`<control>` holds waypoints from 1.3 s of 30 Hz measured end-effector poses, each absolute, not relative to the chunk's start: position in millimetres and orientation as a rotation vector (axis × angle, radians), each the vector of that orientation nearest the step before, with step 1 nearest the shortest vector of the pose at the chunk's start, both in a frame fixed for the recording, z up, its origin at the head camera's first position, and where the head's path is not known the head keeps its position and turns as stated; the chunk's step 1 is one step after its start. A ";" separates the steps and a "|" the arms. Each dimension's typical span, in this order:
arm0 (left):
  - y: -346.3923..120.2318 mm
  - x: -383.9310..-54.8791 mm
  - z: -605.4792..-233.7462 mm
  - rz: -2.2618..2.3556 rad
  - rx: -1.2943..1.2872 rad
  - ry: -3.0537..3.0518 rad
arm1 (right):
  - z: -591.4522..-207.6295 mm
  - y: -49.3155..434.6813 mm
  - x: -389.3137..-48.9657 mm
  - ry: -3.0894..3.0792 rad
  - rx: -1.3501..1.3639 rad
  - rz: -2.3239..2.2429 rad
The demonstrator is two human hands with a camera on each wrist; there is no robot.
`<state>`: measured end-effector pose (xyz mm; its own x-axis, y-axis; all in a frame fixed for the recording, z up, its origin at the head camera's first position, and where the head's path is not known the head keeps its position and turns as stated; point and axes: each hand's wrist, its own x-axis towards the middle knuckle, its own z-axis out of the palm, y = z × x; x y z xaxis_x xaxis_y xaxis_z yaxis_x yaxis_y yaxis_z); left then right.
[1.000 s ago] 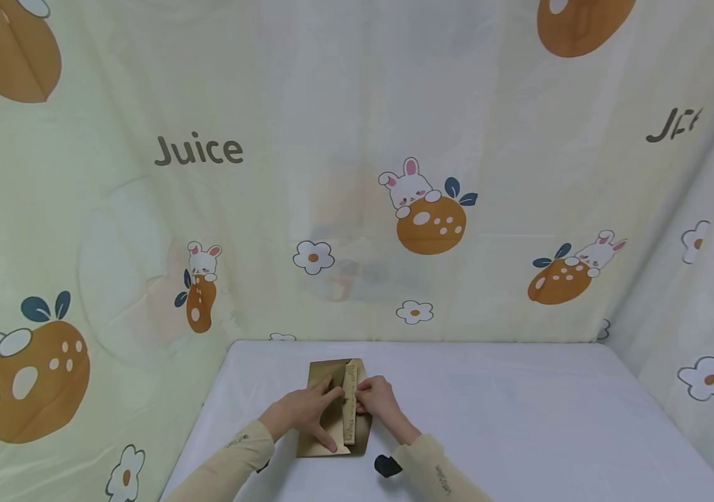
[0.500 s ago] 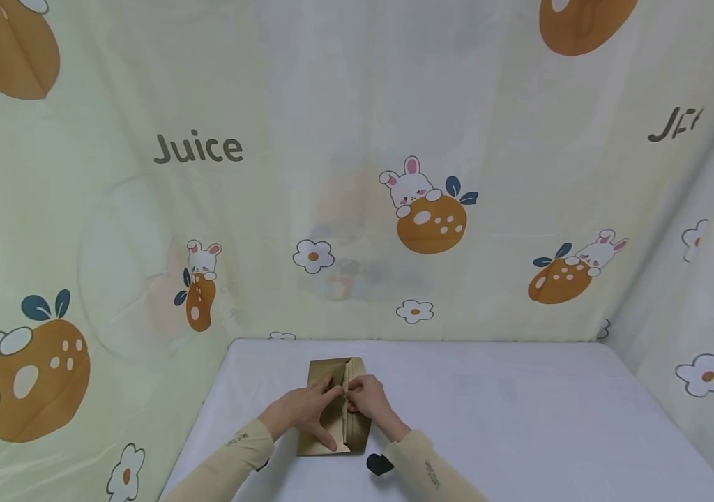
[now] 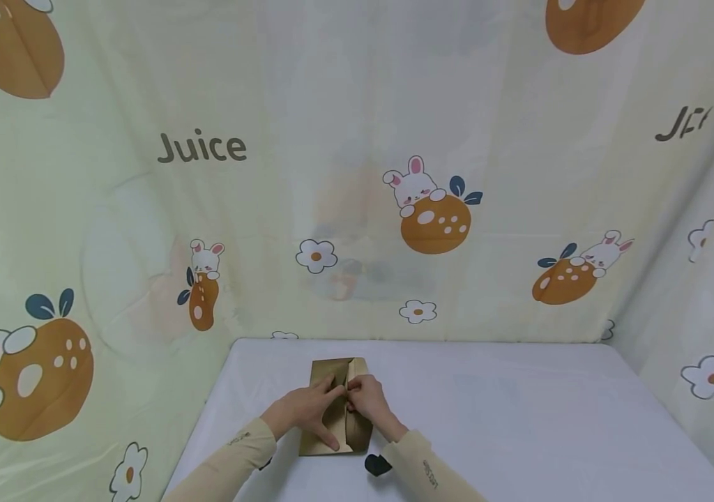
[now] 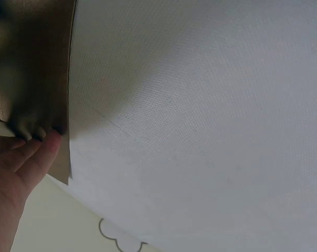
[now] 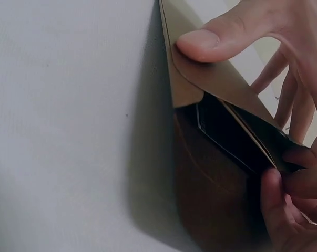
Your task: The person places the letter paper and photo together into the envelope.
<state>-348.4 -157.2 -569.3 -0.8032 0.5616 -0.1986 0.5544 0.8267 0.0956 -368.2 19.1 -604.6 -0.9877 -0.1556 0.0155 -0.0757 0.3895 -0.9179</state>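
Observation:
A brown kraft-paper envelope point(image 3: 328, 368) lies on the white table, its long slit standing open. My left hand point(image 3: 308, 410) rests spread across its left part; the right wrist view shows that thumb point(image 5: 200, 44) pressing on the paper near the slit. At the slit, my right hand point(image 3: 369, 399) pinches a thin brown paper edge point(image 5: 247, 132) between thumb and finger. A dark gap shows inside the envelope in the right wrist view, and its contents cannot be made out. In the left wrist view, fingertips point(image 4: 49, 143) lie on the brown paper near its edge.
The white-covered table point(image 3: 495, 418) extends to the right of the envelope. A patterned curtain point(image 3: 332, 139) hangs behind and along both sides. A small black object point(image 3: 378, 465) sits by the right cuff.
My right hand has shifted left onto the slit. The pale printed strip that stood along it a second ago has turned out of sight. My left hand keeps its place.

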 end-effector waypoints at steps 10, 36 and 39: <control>-154.8 -349.6 -571.8 -0.006 0.882 2.786 | -608.7 20.5 -367.5 2.522 -0.173 -1.709; -153.2 -336.5 -564.3 -0.171 0.869 2.802 | -615.7 54.8 -360.0 2.487 -0.188 -1.758; -153.8 -339.0 -567.4 -0.196 0.906 2.815 | -615.9 63.0 -360.5 2.517 -0.188 -1.748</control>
